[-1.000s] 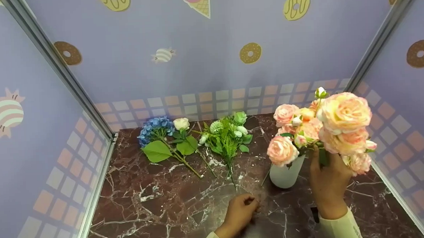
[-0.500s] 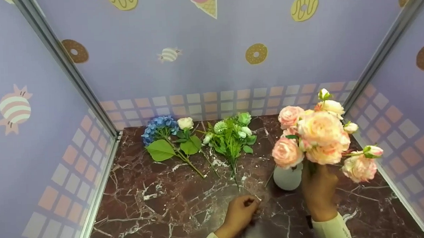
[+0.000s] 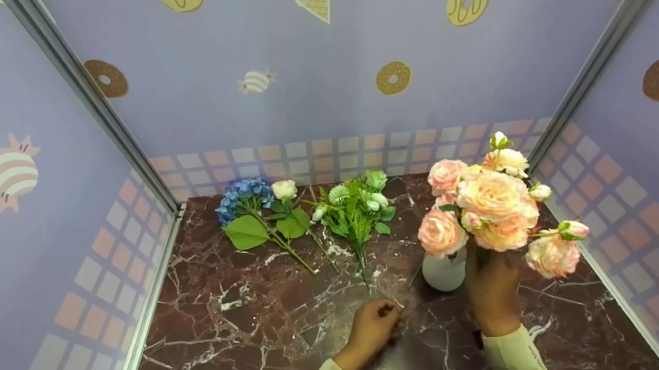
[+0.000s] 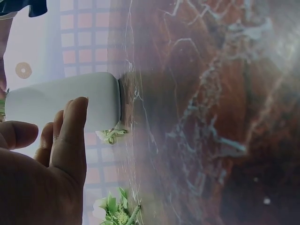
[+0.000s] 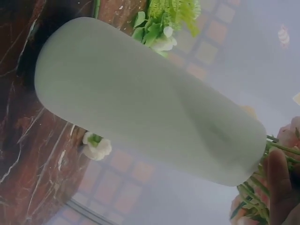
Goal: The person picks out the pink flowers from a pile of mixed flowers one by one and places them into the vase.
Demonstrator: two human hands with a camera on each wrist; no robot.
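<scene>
A white vase (image 3: 443, 270) stands upright on the table with pink and peach roses (image 3: 442, 233) above its mouth. Close beside the vase, my right hand (image 3: 492, 292) holds rose stems under the blooms, which partly hide the fingers. In the right wrist view, green stems (image 5: 253, 199) pass by the vase's mouth, and one finger (image 5: 279, 180) lies against them. My left hand (image 3: 373, 325) is low over the table, left of and nearer than the vase, its fingers loosely bent and holding nothing. The left wrist view shows this hand (image 4: 61, 154) in front of the vase (image 4: 101, 101).
A blue hydrangea (image 3: 246, 198) and a cream rose (image 3: 284, 190) lie at the back left of the marbled table (image 3: 247, 327). Right of them lies a bunch of green and white flowers (image 3: 353, 212). Lilac patterned panels (image 3: 326, 107) enclose the back and both sides.
My right hand has moved left and slightly down toward the vase, bringing the big peach roses in over its mouth. The left hand stays nearly still.
</scene>
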